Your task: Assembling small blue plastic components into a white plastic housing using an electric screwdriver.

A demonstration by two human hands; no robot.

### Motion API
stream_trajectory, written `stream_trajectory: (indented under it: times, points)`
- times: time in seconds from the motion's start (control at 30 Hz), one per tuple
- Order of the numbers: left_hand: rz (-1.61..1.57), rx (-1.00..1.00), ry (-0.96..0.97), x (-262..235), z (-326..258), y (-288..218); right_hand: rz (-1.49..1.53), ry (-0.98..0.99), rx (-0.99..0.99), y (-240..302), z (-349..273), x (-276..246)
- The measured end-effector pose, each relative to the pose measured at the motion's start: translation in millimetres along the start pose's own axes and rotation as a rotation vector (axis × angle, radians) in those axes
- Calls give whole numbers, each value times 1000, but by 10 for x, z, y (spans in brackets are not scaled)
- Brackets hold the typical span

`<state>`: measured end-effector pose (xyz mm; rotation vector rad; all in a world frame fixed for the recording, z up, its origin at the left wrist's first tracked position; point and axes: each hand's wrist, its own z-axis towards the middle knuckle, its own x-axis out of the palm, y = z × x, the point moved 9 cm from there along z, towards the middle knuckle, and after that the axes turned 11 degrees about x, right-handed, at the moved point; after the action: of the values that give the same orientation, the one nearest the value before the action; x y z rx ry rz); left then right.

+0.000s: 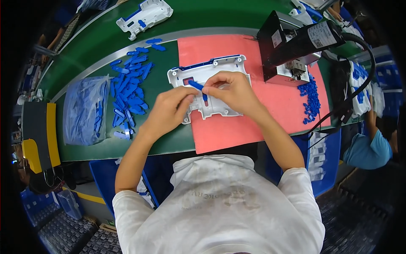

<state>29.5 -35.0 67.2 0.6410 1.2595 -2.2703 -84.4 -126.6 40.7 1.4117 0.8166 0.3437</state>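
Right grip [231,89] pinches a blue strip [195,85] by its near end, thumb against fingertips, while the left grip [171,108] has its thumb and fingers bunched just beside that same end; whether it also grasps the strip, I cannot tell. From the right grip the strip points away and to the left, its long axis slanting from far left to near right, over a white shell [218,68]. Its far tip lies just beside or over the shell's rectangular opening [187,80]; whether the two touch is unclear. Both hands are close to the strip, the right being the one plainly holding it. Below the pinch, another blue piece [205,97] lies along the shell, its axis running more nearly toward the person. The shell rests mostly on a red mat [228,135], its left end over the green desk [177,144]. Farther left lies a heap of blue strips [131,93]; to the right stands a black machine [277,55], with small blue parts [311,100] near it
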Motion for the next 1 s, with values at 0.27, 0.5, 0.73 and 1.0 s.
stream_trajectory:
  times: [0.27, 0.5, 0.73, 1.0]
  points:
    - [123, 12, -165, -237, -7, 0, -346, -176, -69, 113, -25, -105]
    - [362, -176, 153, 15, 14, 251, -759, -77, -212, 235, 38, 327]
    - [584, 58, -170, -142, 77, -108, 227, 138, 150, 5, 140, 161]
    - [228, 168, -273, -93, 140, -148, 166, 90, 127, -91, 154, -103]
